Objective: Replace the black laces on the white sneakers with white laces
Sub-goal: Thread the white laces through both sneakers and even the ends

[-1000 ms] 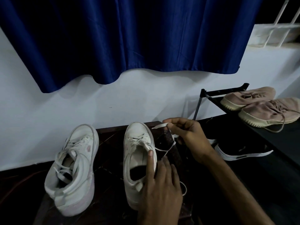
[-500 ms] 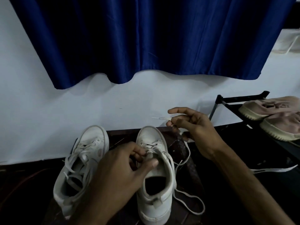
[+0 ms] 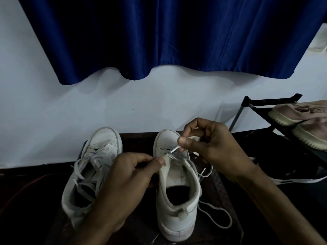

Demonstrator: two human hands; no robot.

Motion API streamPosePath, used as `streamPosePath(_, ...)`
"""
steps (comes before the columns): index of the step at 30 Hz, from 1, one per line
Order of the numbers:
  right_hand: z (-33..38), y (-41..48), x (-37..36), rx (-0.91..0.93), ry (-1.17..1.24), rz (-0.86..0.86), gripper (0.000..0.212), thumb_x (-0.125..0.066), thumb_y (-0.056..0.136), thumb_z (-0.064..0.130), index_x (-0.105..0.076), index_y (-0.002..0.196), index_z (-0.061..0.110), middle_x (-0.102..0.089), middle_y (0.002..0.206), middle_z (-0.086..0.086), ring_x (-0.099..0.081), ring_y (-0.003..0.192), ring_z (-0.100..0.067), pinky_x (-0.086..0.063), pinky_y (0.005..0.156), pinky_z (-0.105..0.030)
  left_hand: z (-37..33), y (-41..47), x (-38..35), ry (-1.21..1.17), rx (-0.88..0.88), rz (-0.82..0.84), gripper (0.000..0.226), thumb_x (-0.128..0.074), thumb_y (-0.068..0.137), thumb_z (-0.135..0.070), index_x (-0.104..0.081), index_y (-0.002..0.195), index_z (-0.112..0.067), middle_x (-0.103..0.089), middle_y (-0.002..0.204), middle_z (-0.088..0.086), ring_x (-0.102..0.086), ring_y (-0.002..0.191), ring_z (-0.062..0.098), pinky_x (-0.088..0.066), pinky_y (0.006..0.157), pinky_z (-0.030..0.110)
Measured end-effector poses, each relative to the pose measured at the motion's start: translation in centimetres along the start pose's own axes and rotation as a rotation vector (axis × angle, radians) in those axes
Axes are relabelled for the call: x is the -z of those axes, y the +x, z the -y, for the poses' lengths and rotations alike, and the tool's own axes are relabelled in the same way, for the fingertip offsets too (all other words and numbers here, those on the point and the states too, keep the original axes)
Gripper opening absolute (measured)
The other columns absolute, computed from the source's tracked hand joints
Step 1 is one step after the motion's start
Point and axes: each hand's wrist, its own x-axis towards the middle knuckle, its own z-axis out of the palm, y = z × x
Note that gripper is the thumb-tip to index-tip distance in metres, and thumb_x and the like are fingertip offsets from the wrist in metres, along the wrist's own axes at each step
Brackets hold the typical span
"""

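The left sneaker [image 3: 92,174] and right sneaker [image 3: 177,213] stand side by side, toes toward the far wall [image 3: 53,112]. A lace [image 3: 231,221] loops right of the right one. Farther right, shoes [image 3: 292,113] lie on a rack [image 3: 270,100].

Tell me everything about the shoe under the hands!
The white sneaker looks like smooth leather, with a heel tab. It stands upright on the dark surface, toe toward the wall. The left hand pinches its lacing edge; the right hand pinches the white lace near its tip, above the eyelets. Slack trails beside it.
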Motion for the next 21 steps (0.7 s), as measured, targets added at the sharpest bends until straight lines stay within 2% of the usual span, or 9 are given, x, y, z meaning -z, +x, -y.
streamPosePath(3, 0.2, -0.2, -0.6, 0.029, -0.102, 0.009, 0.009, -0.073, 0.083, 0.006, -0.07, 0.092, 0.005, -0.075, 0.076, -0.006, -0.066, 0.064, -0.005, -0.049, 0.062, -0.015, -0.3, -0.2, 0.0, -0.137, 0.046, 0.025, 0.02, -0.065, 0.089, -0.011, -0.077, 0.074, -0.007, -0.076, 0.078, 0.011, -0.074, 0.076, 0.019, -0.056, 0.06, 0.024)
streamPosePath(6, 0.3, -0.3, -0.9, 0.046, -0.334, 0.042, 0.009, -0.077, 0.083, 0.012, -0.077, 0.089, 0.019, -0.075, 0.079, 0.011, -0.069, 0.073, -0.001, -0.052, 0.069, -0.02, -0.3, -0.3, -0.2, -0.192, 0.053, 0.022, 0.019, -0.064, 0.09, -0.009, -0.076, 0.078, -0.002, -0.075, 0.081, 0.014, -0.074, 0.079, 0.022, -0.057, 0.06, 0.024)
streamPosePath(8, 0.5, -0.6, -0.9, 0.023, -0.381, 0.05, 0.007, -0.077, 0.083, 0.016, -0.076, 0.086, 0.023, -0.072, 0.073, 0.018, -0.067, 0.069, 0.001, -0.05, 0.066, -0.018, -0.2, -0.3, -0.3, -0.203, 0.044, 0.018, 0.018, -0.063, 0.091, -0.009, -0.076, 0.079, -0.001, -0.075, 0.082, 0.014, -0.074, 0.08, 0.021, -0.056, 0.059, 0.023)
streamPosePath(11, 0.8, -0.7, -0.5, 0.014, -0.442, 0.108, 0.005, -0.074, 0.085, 0.019, -0.074, 0.083, 0.023, -0.071, 0.074, 0.014, -0.065, 0.07, -0.002, -0.05, 0.067, -0.023, -0.2, -0.4, -0.4, -0.215, 0.045, 0.013, 0.019, -0.063, 0.091, -0.009, -0.075, 0.079, -0.001, -0.076, 0.081, 0.012, -0.074, 0.079, 0.019, -0.055, 0.057, 0.021)
streamPosePath(14, 1.1, -0.9, -0.7, 0.022, -0.529, 0.141, 0.008, -0.069, 0.087, 0.018, -0.071, 0.082, 0.024, -0.069, 0.075, 0.013, -0.061, 0.068, 0.0, -0.04, 0.062, -0.012, -0.2, -0.4, -0.5, -0.221, 0.05, 0.014, 0.018, -0.062, 0.091, -0.009, -0.075, 0.082, 0.0, -0.076, 0.082, 0.012, -0.074, 0.08, 0.019, -0.056, 0.058, 0.021)
streamPosePath(16, 0.9, -1.0, -1.3, 0.083, -0.658, 0.119, 0.004, -0.065, 0.085, 0.025, -0.068, 0.083, 0.026, -0.068, 0.081, 0.014, -0.06, 0.075, -0.001, -0.038, 0.067, -0.013, -0.2, -0.4, -0.5, -0.221, 0.048, 0.016, 0.017, -0.062, 0.091, -0.009, -0.075, 0.083, 0.0, -0.076, 0.083, 0.012, -0.074, 0.081, 0.019, -0.057, 0.06, 0.023)
streamPosePath(18, 0.5, -1.2, -1.9, 0.14, -0.774, 0.089, 0.009, -0.057, 0.083, 0.036, -0.064, 0.086, 0.031, -0.064, 0.088, 0.015, -0.058, 0.081, -0.002, -0.036, 0.072, -0.017, -0.1, -0.3, -0.5, -0.216, 0.043, 0.012, 0.017, -0.063, 0.091, -0.01, -0.075, 0.083, -0.001, -0.076, 0.084, 0.012, -0.074, 0.083, 0.02, -0.059, 0.062, 0.025)
streamPosePath(21, -0.1, -1.8, -2.1, 0.171, -0.884, 0.054, 0.019, -0.046, 0.081, 0.047, -0.056, 0.091, 0.034, -0.058, 0.096, 0.015, -0.054, 0.092, -0.003, -0.03, 0.067, -0.011, -0.1, -0.4, -0.6, -0.218, 0.033, 0.027, 0.018, -0.061, 0.093, -0.009, -0.075, 0.085, -0.001, -0.076, 0.085, 0.012, -0.074, 0.083, 0.019, -0.058, 0.062, 0.024)
